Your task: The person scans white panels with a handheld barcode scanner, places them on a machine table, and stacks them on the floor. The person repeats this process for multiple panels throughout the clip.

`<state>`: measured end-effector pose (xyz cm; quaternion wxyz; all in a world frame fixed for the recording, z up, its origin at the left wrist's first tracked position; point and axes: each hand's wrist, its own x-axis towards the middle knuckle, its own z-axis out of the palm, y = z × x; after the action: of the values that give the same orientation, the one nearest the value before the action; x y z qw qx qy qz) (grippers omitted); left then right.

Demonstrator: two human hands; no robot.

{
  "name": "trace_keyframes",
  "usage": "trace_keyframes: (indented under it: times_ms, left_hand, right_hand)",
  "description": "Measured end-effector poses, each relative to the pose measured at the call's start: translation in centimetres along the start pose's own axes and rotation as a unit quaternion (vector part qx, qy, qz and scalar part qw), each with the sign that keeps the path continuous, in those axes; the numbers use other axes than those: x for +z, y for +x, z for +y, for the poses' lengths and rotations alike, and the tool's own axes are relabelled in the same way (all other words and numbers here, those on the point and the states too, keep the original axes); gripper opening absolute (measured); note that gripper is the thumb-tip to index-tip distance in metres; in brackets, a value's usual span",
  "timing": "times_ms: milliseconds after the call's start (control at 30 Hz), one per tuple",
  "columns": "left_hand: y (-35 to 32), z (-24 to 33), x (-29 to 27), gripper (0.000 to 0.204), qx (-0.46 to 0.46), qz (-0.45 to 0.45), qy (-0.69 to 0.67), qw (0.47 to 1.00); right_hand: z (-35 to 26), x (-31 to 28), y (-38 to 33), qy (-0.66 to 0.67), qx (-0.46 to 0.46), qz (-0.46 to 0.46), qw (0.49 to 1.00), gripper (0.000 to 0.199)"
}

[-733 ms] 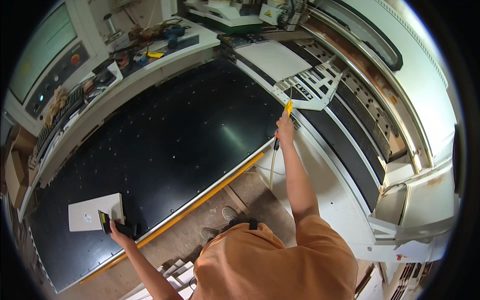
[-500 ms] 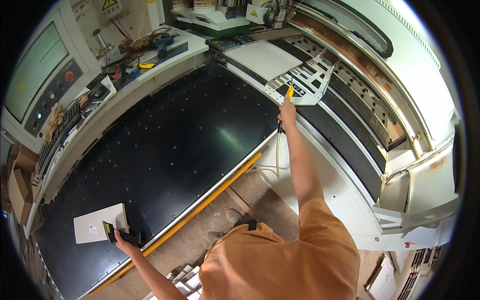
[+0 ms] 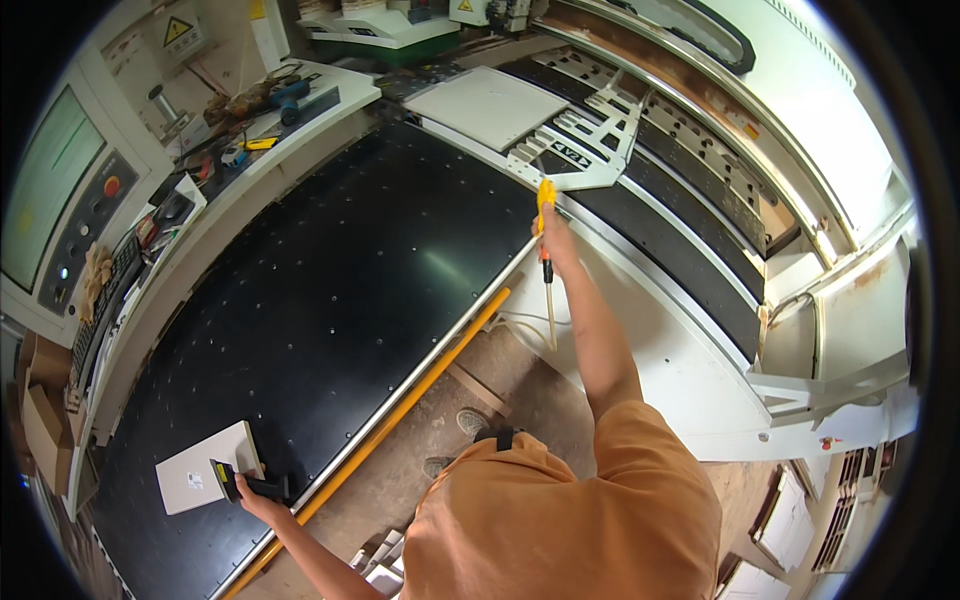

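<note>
My left hand [image 3: 262, 508] is wrapped round the grip of a black-and-yellow handheld scanner [image 3: 226, 480]. Under the scanner's head, a small pale rectangular panel [image 3: 190, 472] with a white label lies on the black table [image 3: 300, 290]. Stretched far forward, my right hand [image 3: 553, 238] grips a yellow air blow gun [image 3: 546, 195] with a thin nozzle. A pale hose [image 3: 551, 318] hangs from the gun's lower end. The nozzle points at a white slotted metal plate [image 3: 590, 160] on the machine bed, next to a larger pale panel [image 3: 487, 103].
A steel rail and a yellow bar [image 3: 400, 412] run along the table's near edge. On the left stand a control screen [image 3: 50, 190] and a ledge with a keyboard [image 3: 108, 285] and loose tools. Black bed strips [image 3: 660, 235] and a machine frame lie to the right.
The whole view has turned slightly. My right hand has drawn back a little, and more of the yellow blow gun shows. My left hand still holds the scanner at the small panel.
</note>
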<state>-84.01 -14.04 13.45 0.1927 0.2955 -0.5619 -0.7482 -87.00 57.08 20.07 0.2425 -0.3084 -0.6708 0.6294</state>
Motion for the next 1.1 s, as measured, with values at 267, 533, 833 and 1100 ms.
trace_keyframes:
  times_ms: [267,533,833,1100]
  left_hand:
    - [0.0,0.0,-0.3,0.042,0.009,-0.037,0.016,0.999]
    - [-0.4,0.2,-0.2,0.045,0.002,-0.025,0.007,1.000]
    - [-0.1,-0.6,-0.4,0.037,0.017,0.005,0.014,1.000]
    - [0.1,-1.3,-0.3,0.038,0.046,0.046,-0.006,0.998]
  right_hand:
    - [5.6,-3.6,-6.8,0.107,0.010,0.318,0.942,0.045]
    - [7.4,-1.6,-10.4,-0.191,-0.042,0.006,0.981,0.051]
    - [23.3,5.6,-5.7,0.093,0.217,0.044,0.971,0.028]
    - [5.5,8.4,6.9,-0.277,-0.378,0.221,0.855,0.029]
